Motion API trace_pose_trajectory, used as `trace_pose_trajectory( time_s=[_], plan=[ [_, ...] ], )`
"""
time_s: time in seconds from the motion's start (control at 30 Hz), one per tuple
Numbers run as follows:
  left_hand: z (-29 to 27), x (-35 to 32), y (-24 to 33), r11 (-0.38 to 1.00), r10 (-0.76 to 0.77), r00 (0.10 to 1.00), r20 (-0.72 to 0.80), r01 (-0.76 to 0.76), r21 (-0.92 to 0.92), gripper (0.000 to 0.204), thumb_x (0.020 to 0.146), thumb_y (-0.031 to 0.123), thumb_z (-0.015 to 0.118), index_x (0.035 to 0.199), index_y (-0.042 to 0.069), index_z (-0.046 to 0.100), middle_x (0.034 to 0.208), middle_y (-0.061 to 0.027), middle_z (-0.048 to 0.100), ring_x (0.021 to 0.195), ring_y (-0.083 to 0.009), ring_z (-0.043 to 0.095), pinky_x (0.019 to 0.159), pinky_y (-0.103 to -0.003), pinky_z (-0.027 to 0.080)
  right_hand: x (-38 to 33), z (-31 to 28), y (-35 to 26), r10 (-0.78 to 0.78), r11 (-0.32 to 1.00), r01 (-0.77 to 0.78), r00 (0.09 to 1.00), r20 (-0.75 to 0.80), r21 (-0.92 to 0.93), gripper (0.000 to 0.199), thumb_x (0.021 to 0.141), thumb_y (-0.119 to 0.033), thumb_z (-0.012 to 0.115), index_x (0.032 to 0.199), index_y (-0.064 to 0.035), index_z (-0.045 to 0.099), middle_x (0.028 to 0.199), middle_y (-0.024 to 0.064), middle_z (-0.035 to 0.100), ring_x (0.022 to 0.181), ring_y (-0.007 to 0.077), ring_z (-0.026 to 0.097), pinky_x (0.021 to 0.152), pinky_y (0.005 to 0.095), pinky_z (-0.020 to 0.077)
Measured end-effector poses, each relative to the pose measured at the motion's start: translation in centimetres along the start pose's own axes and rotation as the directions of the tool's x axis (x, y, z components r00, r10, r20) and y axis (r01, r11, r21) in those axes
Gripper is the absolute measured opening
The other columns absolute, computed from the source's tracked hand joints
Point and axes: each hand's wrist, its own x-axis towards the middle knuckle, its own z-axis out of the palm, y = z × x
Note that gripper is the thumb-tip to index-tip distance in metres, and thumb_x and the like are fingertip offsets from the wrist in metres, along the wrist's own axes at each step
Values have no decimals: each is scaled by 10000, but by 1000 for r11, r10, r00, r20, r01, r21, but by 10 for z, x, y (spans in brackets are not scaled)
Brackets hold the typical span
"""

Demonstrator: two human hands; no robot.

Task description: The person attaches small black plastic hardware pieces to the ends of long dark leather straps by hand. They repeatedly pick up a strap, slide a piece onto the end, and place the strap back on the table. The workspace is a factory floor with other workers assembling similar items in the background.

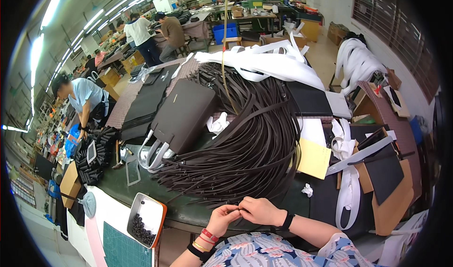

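A large heap of dark brown leather straps [245, 144] lay fanned across the bench [188, 210], long, thin and flat, their ends spreading toward the near edge. One strap end [239, 212] sat pinched between fingertips at the bench's front edge, mostly hidden.

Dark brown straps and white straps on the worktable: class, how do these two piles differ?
The dark brown straps are narrow and fan out across the table's middle; the white straps are wider and lie looped at the far edge. The brown pile is much larger and reaches toward the person's hands; the white pile lies far from them. Both are long, flat strips.
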Motion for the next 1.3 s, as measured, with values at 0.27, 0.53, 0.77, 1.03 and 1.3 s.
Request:
trace_pose_trajectory(
  time_s=[0.27, 0.53, 0.77, 1.03, 1.3],
  plan=[
    [-2, 15, 19, 997, -49, 998, -34, 46, -62, 194, 916, 26, 624, 1103, -19, 612, 1046, -129, 671, 916, -230, 690, 851, -272, 577, -8, -31, 40, -131, 987, 122, 988, -88, -102, 218, 814, -215, 714, 953, -70, 631, 816, 47, 611, 763, 229, 637, 659, 329, 528],
    [22, 17, 43, 141, 108, 988, 114, -129, 982, 263, 753, 214, 788, 978, 84, 748, 898, -82, 733, 813, -164, 706, 748, -284, 535, -14, -2, 50, -263, 935, 276, 961, 88, -223, 236, 828, -217, 691, 989, -49, 652, 826, 53, 616, 753, 215, 626, 642, 308, 527],
    [-14, 17, 47, 718, -215, 953, 211, 8, 696, 264, 943, 172, 608, 1140, 4, 657, 963, -73, 732, 867, -106, 662, 761, -245, 502, -15, -17, 43, -231, 956, 234, 972, 39, -177, 222, 824, -207, 692, 981, -59, 639, 824, 39, 593, 758, 208, 615, 642, 307, 524],
    [21, 28, 32, 453, -143, 926, 350, -253, 855, 224, 955, 202, 576, 930, -5, 658, 795, -69, 705, 682, -128, 637, 641, -262, 494, -13, -6, 45, -287, 949, 297, 952, 103, -105, 273, 833, -215, 686, 1041, -49, 627, 828, 51, 589, 770, 227, 612, 666, 319, 523],
    [24, 28, 24, 592, -41, 990, 136, -86, 801, 332, 887, 321, 695, 984, 4, 717, 636, -14, 630, 573, -74, 556, 553, -258, 451, -14, -20, 53, -280, 960, 273, 949, -147, -63, 198, 809, -196, 722, 934, -50, 678, 816, 52, 627, 736, 225, 633, 637, 326, 526]
  ],
)
